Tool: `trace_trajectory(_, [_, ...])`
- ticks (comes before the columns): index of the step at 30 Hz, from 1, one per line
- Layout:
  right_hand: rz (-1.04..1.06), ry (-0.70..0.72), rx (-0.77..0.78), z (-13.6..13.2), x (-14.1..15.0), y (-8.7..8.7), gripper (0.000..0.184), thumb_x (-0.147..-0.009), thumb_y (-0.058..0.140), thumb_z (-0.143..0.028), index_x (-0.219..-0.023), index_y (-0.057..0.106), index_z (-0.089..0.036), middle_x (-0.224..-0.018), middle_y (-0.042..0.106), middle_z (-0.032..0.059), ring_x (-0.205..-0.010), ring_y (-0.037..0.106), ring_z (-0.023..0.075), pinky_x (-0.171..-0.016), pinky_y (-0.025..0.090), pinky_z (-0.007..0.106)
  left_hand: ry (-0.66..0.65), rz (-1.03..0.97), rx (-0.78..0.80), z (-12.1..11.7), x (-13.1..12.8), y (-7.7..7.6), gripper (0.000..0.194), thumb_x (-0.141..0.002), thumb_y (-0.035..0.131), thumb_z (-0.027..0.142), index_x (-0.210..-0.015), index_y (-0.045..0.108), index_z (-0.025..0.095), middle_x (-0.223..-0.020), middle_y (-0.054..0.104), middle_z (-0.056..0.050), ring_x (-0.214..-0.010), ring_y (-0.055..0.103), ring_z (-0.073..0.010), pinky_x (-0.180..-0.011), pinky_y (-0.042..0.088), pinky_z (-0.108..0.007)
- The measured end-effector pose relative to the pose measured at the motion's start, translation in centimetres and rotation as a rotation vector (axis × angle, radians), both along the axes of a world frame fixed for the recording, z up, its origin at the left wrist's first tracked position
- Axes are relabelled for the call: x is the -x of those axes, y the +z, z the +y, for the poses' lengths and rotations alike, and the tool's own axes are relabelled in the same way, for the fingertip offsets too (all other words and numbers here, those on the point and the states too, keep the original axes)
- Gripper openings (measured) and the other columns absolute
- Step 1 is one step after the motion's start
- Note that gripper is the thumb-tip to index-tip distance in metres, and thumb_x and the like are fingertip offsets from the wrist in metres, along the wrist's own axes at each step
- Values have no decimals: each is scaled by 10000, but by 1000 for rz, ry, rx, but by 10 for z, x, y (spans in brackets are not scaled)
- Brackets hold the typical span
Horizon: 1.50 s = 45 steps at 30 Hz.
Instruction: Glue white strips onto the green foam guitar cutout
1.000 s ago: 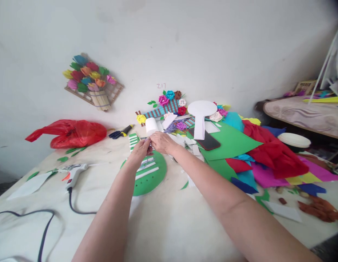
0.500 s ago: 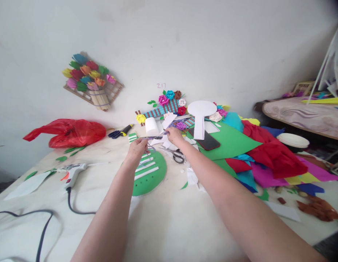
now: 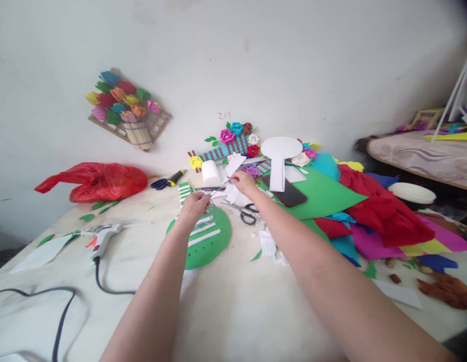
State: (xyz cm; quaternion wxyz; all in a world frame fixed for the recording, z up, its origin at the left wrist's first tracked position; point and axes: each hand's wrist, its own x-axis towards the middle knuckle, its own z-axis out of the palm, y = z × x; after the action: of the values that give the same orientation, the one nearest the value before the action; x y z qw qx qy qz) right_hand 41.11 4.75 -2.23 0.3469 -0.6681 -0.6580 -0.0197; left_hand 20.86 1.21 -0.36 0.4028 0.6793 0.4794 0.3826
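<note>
Over the far edge of a green disc (image 3: 212, 251) with white strips and small dark dots, my left hand (image 3: 195, 206) is closed with fingertips pinched. My right hand (image 3: 244, 183) pinches too, farther back and to the right. A thin pale strand (image 3: 218, 190) stretches between the two hands; its exact kind is too fine to tell. Loose bluish loops of it seem to hang below my left fingers. Scissors (image 3: 248, 217) with dark handles lie below my right hand among white scraps (image 3: 268, 243). A green piece with white stripes (image 3: 184, 190) lies behind my left hand.
At left are a glue gun (image 3: 105, 241) with its cord, pliers (image 3: 169, 180) and a red plastic bag (image 3: 105, 183). A white roll (image 3: 211, 172), a phone (image 3: 291, 195), a white paddle-shaped cutout (image 3: 280, 150), green sheets (image 3: 323, 193) and red fabric-like material (image 3: 384, 203) crowd the back and right.
My left hand has moved slightly right and my right hand slightly up, with the strand now showing as a straight line between them. The view has shifted a little.
</note>
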Motion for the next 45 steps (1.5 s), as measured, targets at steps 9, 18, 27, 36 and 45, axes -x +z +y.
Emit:
trace_trajectory(9, [-6,124,27,-3,1,-2,173,-735,517,-254,-767,651,-150,-836,623,32,-713,522,117,-617,343,210,-42,54,-43,0,-4,-12,230,-645,577,404,-630,544,177,-422,443,45,-373,431,-93,-386,405,-212])
trace_trajectory(18, [397,195,12,8,-11,-16,198,-675,552,-337,-694,576,-141,-621,545,-21,-575,460,91,-556,324,204,92,202,-38,5,-25,7,290,-583,623,458,-582,571,172,-420,451,29,-380,434,-113,-377,365,-230])
trace_trajectory(27, [787,322,63,-1,-10,-10,148,-614,519,-278,-534,533,-153,-490,473,-34,-517,421,93,-530,322,221,126,254,-14,35,-66,-9,334,-619,615,300,-915,678,158,-577,603,-13,-476,510,-96,-499,401,-200])
trace_trajectory(36, [940,424,10,-6,-12,-5,212,-639,417,-286,-487,498,-162,-456,457,-13,-472,406,106,-493,316,241,55,128,-48,50,-85,-13,300,-630,627,369,-780,670,113,-550,591,-24,-452,493,-85,-475,403,-192])
trace_trajectory(45, [763,76,-127,18,-19,-23,76,-649,520,-229,-689,571,-189,-619,540,-20,-563,501,121,-576,402,253,82,89,4,57,-83,-7,156,-601,553,164,-731,621,113,-548,551,-6,-461,497,-86,-476,435,-200])
